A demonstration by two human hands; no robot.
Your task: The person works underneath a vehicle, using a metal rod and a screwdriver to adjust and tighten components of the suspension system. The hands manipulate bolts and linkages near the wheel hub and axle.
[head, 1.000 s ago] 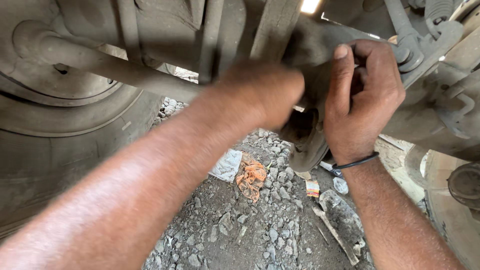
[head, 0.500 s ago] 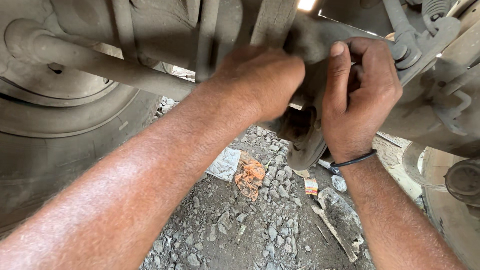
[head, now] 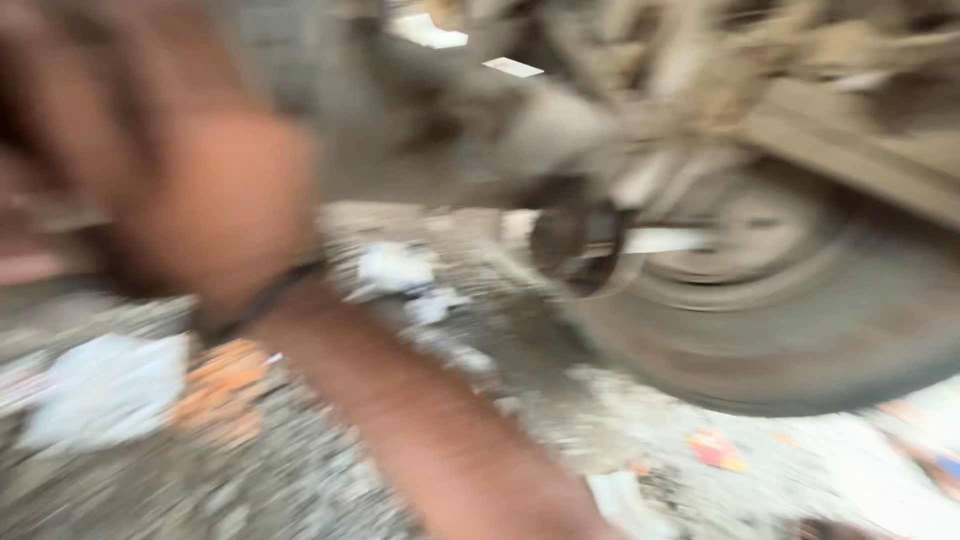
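- Under the dusty vehicle, a blurred hand [head: 215, 205] with a dark wristband [head: 255, 300] filled the left; whether it gripped anything could not be told, nor which hand it was.
- Nearest lay white paper [head: 105, 385] and orange scrap [head: 225, 385] on grey gravel [head: 300, 470].
- A worn round tyre [head: 800, 330] stood right, a dark metal hub [head: 575, 245] beside it.

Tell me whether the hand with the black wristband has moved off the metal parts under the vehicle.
Yes. The right hand is off them, now blurred at frame left, away from the wheel.
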